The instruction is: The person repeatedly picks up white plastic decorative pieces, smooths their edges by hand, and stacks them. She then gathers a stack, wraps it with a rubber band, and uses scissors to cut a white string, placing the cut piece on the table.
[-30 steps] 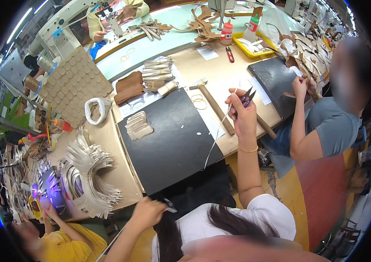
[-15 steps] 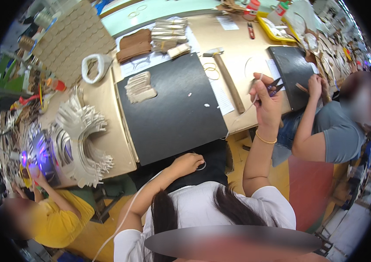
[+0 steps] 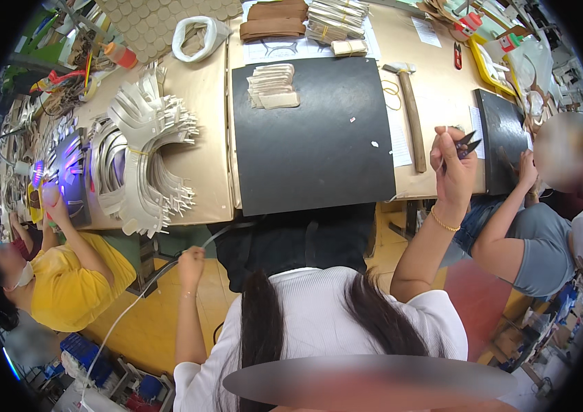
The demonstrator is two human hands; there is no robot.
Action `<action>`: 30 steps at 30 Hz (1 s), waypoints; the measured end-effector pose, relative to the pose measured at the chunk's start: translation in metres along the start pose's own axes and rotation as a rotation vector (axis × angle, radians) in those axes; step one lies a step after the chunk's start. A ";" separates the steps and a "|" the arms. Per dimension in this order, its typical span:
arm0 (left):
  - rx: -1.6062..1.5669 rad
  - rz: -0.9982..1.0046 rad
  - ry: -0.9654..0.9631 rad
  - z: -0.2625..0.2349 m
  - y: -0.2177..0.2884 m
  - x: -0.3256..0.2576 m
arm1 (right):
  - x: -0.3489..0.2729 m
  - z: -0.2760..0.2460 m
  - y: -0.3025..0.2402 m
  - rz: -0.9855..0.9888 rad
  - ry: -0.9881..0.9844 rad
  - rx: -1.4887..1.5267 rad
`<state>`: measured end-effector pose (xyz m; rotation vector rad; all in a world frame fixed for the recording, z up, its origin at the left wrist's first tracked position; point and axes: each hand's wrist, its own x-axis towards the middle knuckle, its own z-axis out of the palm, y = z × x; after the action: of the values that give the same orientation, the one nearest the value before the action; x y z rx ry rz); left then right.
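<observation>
My left hand (image 3: 192, 265) is closed out to the left, below the table edge, around a thin pale cord (image 3: 129, 307). The cord trails down to the lower left, and a grey stretch runs from the fist toward my lap. Raised over the right side of the table, my right hand (image 3: 453, 168) grips small dark-bladed thread snips (image 3: 469, 143), blades pointing up and right. A pale tip shows at its fingertips, too small to tell. Between my hands lies a black board (image 3: 312, 154), with a stack of beige strips (image 3: 271, 87) near its far edge.
A hammer (image 3: 412, 123) lies right of the board. Bundled pale curved pieces (image 3: 142, 154) and a white bag (image 3: 199, 39) are at left. Brown pieces (image 3: 274, 20) sit behind. Co-workers sit on both sides, one in a yellow shirt (image 3: 82, 278), one in grey (image 3: 545, 250).
My left hand has moved from my lap out to the left, along the cord. My right hand has stayed raised with the snips. The view has shifted, so the board appears higher and further right.
</observation>
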<state>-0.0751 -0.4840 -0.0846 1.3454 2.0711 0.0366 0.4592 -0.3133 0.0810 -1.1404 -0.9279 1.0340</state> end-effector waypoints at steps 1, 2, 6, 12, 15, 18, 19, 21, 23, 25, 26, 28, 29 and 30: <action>0.048 -0.038 0.064 0.000 -0.018 0.003 | -0.001 0.001 -0.001 0.035 0.002 -0.027; 0.104 -0.122 0.125 0.002 -0.028 0.003 | -0.002 0.004 0.001 0.022 0.023 -0.053; 0.409 -0.117 0.103 -0.020 0.004 -0.006 | -0.007 0.011 -0.004 0.071 -0.004 -0.169; -0.614 0.494 -0.637 -0.072 0.191 -0.023 | -0.028 0.054 0.005 0.278 -0.300 -0.246; -0.977 0.541 -0.796 -0.056 0.269 -0.020 | -0.044 0.076 0.016 0.368 -0.481 -0.203; -1.521 0.405 -0.883 -0.036 0.310 -0.011 | -0.058 0.077 0.021 0.385 -0.587 -0.289; -1.592 0.312 -0.876 -0.034 0.314 -0.006 | -0.062 0.074 0.023 0.351 -0.625 -0.327; -1.632 0.277 -0.828 -0.032 0.315 0.003 | -0.065 0.064 0.026 0.336 -0.621 -0.399; -1.640 0.262 -0.758 -0.030 0.313 0.007 | -0.064 0.055 0.030 0.236 -0.636 -0.473; -1.608 0.257 -0.665 -0.029 0.308 0.009 | -0.061 0.051 0.033 0.197 -0.632 -0.468; -1.601 0.258 -0.630 -0.028 0.307 0.009 | -0.060 0.051 0.034 0.176 -0.630 -0.465; -1.584 0.270 -0.564 -0.024 0.306 0.009 | -0.057 0.054 0.033 0.084 -0.543 -0.648; -1.552 0.272 -0.526 -0.022 0.306 0.008 | -0.056 0.056 0.030 0.047 -0.486 -0.744; -1.535 0.295 -0.485 -0.018 0.308 0.007 | -0.058 0.063 0.031 -0.024 -0.325 -0.828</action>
<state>0.1614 -0.3279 0.0374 0.5096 0.8589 1.0580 0.3790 -0.3496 0.0584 -1.6471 -1.7167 0.8355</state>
